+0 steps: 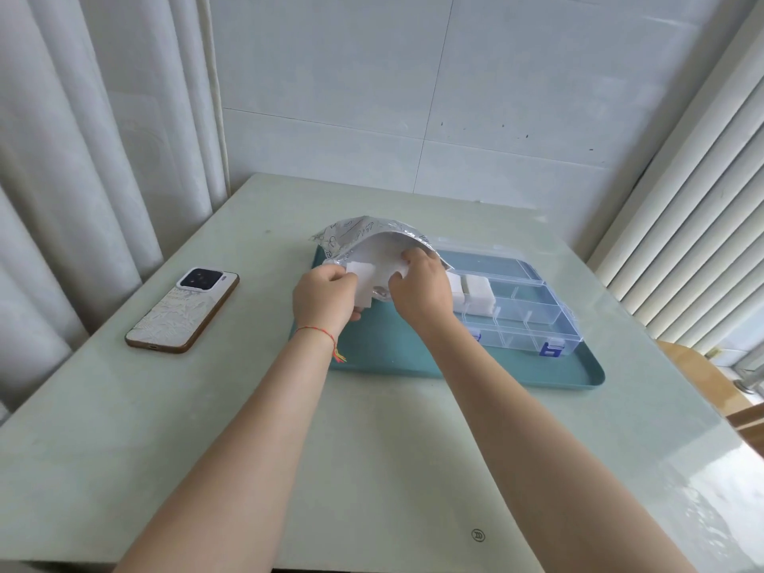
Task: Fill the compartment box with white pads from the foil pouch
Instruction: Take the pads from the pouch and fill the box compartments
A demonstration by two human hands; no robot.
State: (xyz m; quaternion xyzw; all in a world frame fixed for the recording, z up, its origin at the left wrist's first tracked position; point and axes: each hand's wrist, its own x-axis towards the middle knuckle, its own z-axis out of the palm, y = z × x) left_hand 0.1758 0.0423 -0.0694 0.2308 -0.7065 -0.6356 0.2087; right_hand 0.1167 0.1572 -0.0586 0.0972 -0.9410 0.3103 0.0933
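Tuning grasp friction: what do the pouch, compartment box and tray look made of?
Foil pouch: crinkled metallic film, shiny creases, white lining. Compartment box: clear rigid plastic, see-through dividers, blue latches. Tray: matte teal, likely plastic; can't confirm.

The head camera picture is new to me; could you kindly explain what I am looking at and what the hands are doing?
There is no machine here: a person wears a wide-angle camera on the head, looking forward and down, so both bare arms reach in from the bottom of the picture. On a pale table lies a teal tray. On the tray stands a clear compartment box with its lid open; a few white pads already sit in its left compartments, the others look empty. The left hand pinches a white pad at the mouth of the foil pouch. The right hand has its fingers curled at the pouch opening; exactly what they grip I cannot tell. A phone lies face down left of the tray.
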